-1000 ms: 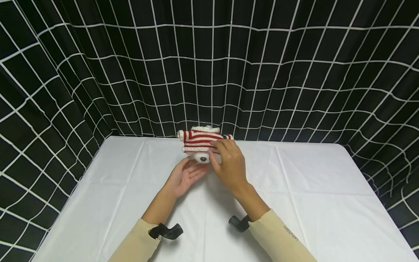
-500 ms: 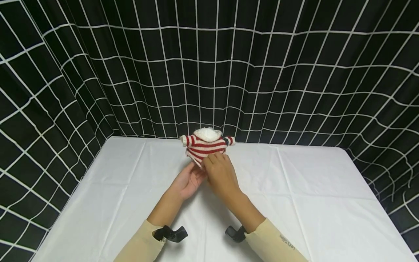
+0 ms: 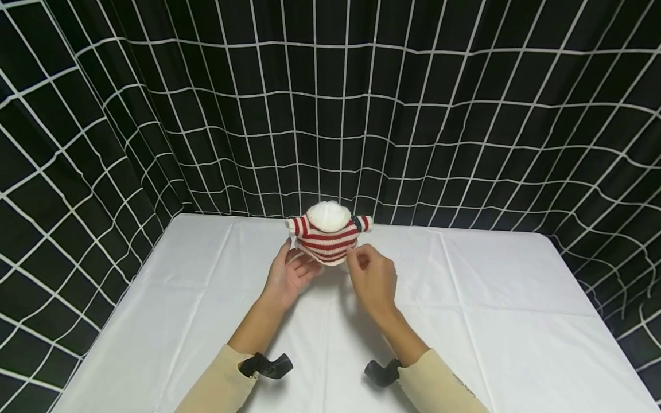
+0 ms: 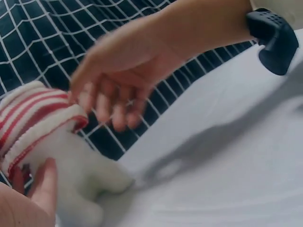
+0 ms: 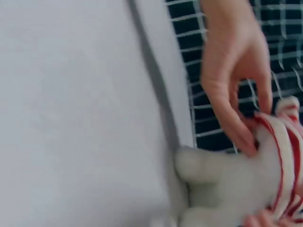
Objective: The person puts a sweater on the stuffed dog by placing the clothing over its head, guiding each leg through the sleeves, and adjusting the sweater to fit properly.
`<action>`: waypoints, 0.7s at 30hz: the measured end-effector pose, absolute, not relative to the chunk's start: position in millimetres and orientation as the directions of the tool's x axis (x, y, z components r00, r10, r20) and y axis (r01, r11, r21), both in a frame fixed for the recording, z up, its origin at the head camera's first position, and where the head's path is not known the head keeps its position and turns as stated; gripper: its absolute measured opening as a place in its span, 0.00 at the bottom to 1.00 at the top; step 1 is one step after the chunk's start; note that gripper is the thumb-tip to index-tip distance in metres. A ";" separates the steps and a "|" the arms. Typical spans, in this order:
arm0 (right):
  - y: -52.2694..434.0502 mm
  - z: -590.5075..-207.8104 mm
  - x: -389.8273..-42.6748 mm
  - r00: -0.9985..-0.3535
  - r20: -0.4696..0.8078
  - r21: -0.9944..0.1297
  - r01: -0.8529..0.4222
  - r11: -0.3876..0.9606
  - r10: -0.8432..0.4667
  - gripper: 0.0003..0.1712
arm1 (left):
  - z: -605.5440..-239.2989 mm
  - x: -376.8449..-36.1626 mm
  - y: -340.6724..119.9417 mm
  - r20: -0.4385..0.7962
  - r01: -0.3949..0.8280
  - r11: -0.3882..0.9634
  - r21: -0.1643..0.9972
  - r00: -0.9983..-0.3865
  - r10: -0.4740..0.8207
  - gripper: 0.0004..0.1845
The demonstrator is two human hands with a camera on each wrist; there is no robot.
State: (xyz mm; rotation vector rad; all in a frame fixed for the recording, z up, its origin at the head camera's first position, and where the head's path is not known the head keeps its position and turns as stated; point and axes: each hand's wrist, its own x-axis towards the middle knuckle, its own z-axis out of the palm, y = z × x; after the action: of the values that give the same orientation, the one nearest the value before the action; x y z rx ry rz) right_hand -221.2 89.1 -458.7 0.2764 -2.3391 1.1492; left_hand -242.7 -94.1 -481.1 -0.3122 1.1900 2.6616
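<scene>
head view first: white plush toy [image 3: 327, 229] in a red-and-white striped knitted sweater [image 3: 327, 240] sits upright at the far edge of the white tablecloth [image 3: 155, 321], right against the black grid-patterned curtain [image 3: 465, 115]. left hand [image 3: 287, 274] comes up beside the toy's left flank, thumb raised along the sweater, fingers loosely curled beneath the hem and touching it. right hand [image 3: 373, 276] sits just off the toy's lower right, fingertips pinched at the hem's edge; whether they have hold of the knit cannot be told from here. cream sleeves [image 3: 222, 384] on both forearms, a black wrist-mounted camera bracket [image 3: 265, 365] on each.

left wrist view now: sweater [image 4: 38, 118] at the left, white plush body [image 4: 80, 175] below it resting on the cloth. right hand [image 4: 118, 71] is blurred, fingers curled downward with the tips at the sweater's hem. a fingertip of the left hand [image 4: 40, 189] lies against the toy's white fur.

right wrist view: left hand [image 5: 234, 80] reaches down with long fingers, tips tucked under the striped hem [image 5: 279, 156]. plush legs [image 5: 213, 179] rest on the white tablecloth [image 5: 71, 118] at its far edge, curtain just behind.
</scene>
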 end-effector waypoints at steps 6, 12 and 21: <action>102.2 -457.8 -243.5 -0.994 0.051 -0.984 -0.034 0.176 0.092 0.26 | -476.6 -247.3 -94.0 -0.258 -0.226 -0.698 0.680 -0.964 0.061 0.19; 98.3 -468.9 -246.7 -0.993 -0.078 -0.992 0.086 0.088 0.090 0.27 | -479.4 -246.4 -89.1 -0.327 -0.258 -0.839 0.480 -0.940 0.102 0.25; 121.1 -440.4 -256.6 -0.993 0.088 -0.925 -0.051 0.376 0.081 0.20 | -472.5 -253.6 -113.6 -0.302 -0.260 -0.447 0.856 -0.953 -0.023 0.25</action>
State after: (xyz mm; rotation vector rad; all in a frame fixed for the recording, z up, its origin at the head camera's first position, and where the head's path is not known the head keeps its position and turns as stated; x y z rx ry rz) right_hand -256.6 121.1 -440.4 -0.0274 -2.5059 1.6908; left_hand -253.6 -113.6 -472.5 -0.4093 1.5678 2.5251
